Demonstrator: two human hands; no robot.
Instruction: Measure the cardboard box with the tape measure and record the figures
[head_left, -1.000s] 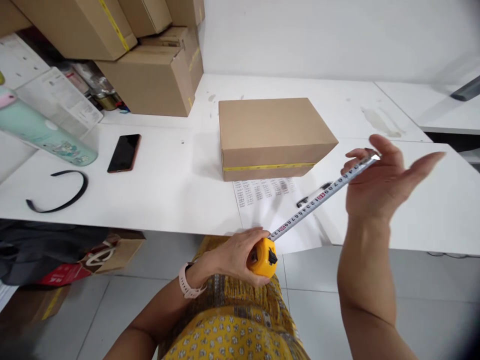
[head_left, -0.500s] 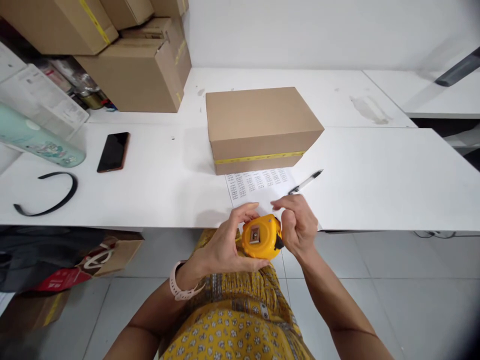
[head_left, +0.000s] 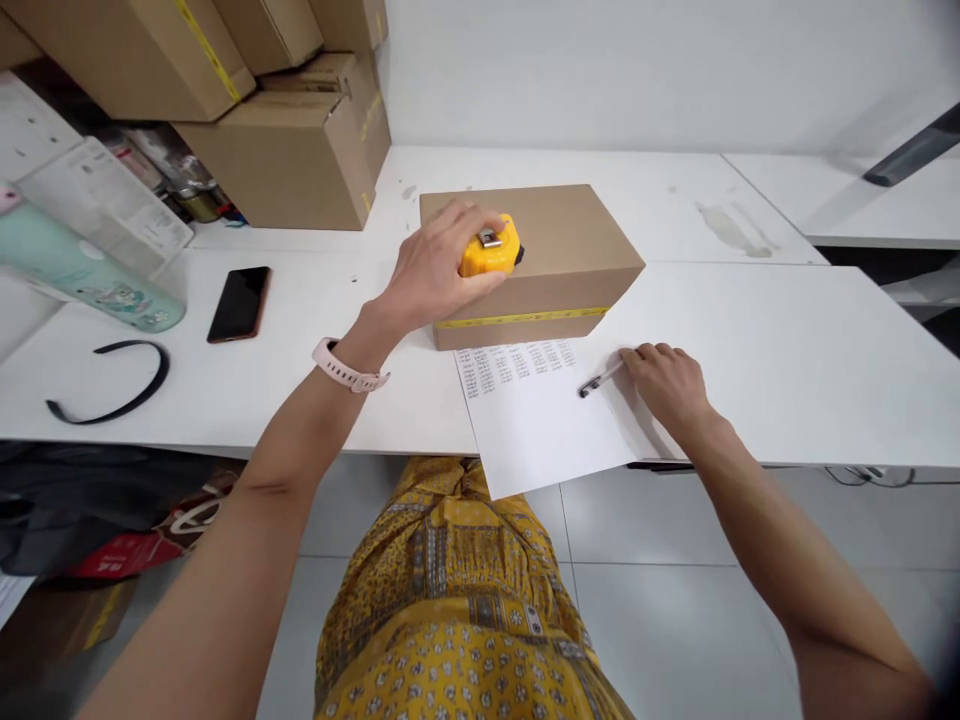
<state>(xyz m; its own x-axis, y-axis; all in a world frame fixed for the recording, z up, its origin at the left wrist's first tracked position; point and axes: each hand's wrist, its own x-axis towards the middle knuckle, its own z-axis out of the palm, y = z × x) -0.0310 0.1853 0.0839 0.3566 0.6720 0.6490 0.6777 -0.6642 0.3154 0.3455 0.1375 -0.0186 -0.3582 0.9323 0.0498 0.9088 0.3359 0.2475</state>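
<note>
"What has the left hand (head_left: 442, 262) got?"

"A yellow tape measure (head_left: 491, 250). The fingers are curled round its case, thumb along the near side, and it's over the top of the cardboard box (head_left: 574, 225). From here I can't tell whether the case touches the cardboard."

"And the right hand (head_left: 670, 388)?"

"At the pen (head_left: 609, 374), fingers bent in close together over its far end. They cover that end, so I can't say whether it's gripped or only touched."

"How would you do that part well?"

"Pinch the barrel between thumb and fingertips and lift it clear, no dragging. The sheet of paper (head_left: 540, 430) hangs over the table's near edge, so I reckon a careless nudge could skid it. With the tape measure, I'd keep the hold firm, or rest it well in from the box's edges."

"Where's the sheet lie, exactly?"

"In front of the box on the white table (head_left: 787, 350), printed rows up by the cardboard. It may run underneath; I can't tell."

"Anything farther out?"

"A phone (head_left: 240, 304), a black curved band (head_left: 154, 385) and a pale green bottle (head_left: 90, 268) to the left, and stacked cartons (head_left: 292, 165) behind them."
</note>
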